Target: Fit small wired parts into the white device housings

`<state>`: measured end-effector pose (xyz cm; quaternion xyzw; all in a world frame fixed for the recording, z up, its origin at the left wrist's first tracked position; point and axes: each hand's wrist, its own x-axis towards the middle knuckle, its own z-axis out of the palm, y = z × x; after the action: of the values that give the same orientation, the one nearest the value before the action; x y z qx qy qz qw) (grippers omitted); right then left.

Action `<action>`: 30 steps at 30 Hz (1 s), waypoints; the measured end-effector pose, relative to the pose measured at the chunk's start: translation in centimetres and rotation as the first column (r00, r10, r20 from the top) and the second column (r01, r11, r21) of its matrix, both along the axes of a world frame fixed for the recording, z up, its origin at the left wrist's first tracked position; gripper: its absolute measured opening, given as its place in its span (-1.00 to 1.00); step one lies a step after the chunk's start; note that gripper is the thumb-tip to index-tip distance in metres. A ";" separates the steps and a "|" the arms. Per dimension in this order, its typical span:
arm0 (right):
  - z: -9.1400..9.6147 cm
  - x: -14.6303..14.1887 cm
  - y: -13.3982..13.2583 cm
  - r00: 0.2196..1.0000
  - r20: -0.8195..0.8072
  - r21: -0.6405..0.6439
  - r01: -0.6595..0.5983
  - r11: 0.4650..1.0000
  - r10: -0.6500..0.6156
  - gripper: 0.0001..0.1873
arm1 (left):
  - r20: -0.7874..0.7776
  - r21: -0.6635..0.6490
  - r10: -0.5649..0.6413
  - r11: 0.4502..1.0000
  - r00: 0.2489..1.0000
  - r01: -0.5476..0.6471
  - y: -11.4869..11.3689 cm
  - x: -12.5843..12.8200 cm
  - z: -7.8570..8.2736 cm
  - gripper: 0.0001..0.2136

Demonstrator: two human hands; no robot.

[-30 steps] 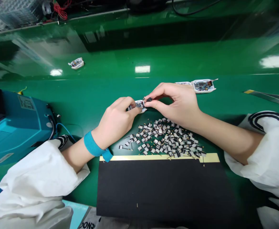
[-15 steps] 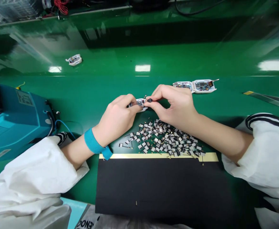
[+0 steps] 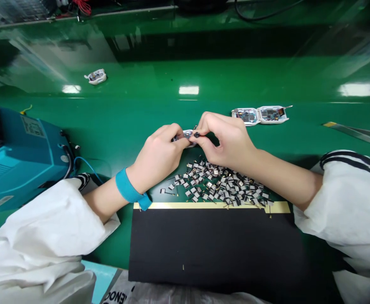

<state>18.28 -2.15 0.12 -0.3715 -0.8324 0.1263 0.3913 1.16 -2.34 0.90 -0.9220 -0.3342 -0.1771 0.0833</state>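
Fingers of my left hand (image 3: 157, 154) are closed around a small white device housing (image 3: 187, 134) with a circuit board inside, held just above the green bench. My right hand (image 3: 227, 137) pinches a small dark part (image 3: 196, 134) between thumb and fingertips at the right end of that housing. Its exact kind is too small to tell, and the fingers hide much of the housing. Just below both hands lies a pile of small grey-and-black parts with thin leads (image 3: 229, 185). A teal band (image 3: 128, 188) wraps my left wrist.
An opened white housing with boards (image 3: 260, 115) lies behind my right hand; another housing (image 3: 96, 77) sits far left. Tweezers (image 3: 355, 133) rest at right. A blue machine (image 3: 26, 160) stands at left. A black mat (image 3: 210, 245) with a yellow strip borders the near side.
My right hand has shifted slightly left, its fingertips still at the housing's right end. My left hand keeps its hold. The whole view has moved a little.
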 end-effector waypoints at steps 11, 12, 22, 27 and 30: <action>-1.0 0.8 0.6 0.929 -0.346 -0.203 0.065 0.977 -0.133 -0.84 | 0.020 -0.087 0.016 0.996 1.000 -0.014 -0.1 0.0 0.0 -0.78; -0.9 1.0 0.6 0.911 -0.388 -0.224 0.053 0.973 -0.139 -0.83 | 0.018 -0.092 0.015 0.996 1.000 -0.013 0.0 0.0 0.0 -0.78; -0.7 1.0 0.8 0.808 -0.579 -0.327 -0.112 0.938 -0.106 -0.68 | 0.047 -0.159 0.008 0.987 0.999 -0.001 0.1 0.0 0.4 -0.78; -0.6 1.0 0.8 0.804 -0.586 -0.317 -0.117 0.941 -0.098 -0.75 | 0.039 -0.177 0.025 0.984 0.999 -0.018 0.0 0.0 0.6 -0.77; -0.5 1.0 0.8 0.805 -0.588 -0.301 -0.129 0.945 -0.078 -0.76 | 0.043 -0.178 0.024 0.984 0.999 -0.016 0.0 0.1 0.6 -0.77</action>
<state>19.31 -1.32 -0.42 -0.3615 -0.6411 0.3770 0.5623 1.22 -2.31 1.49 -0.9181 -0.3597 -0.1666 -0.0051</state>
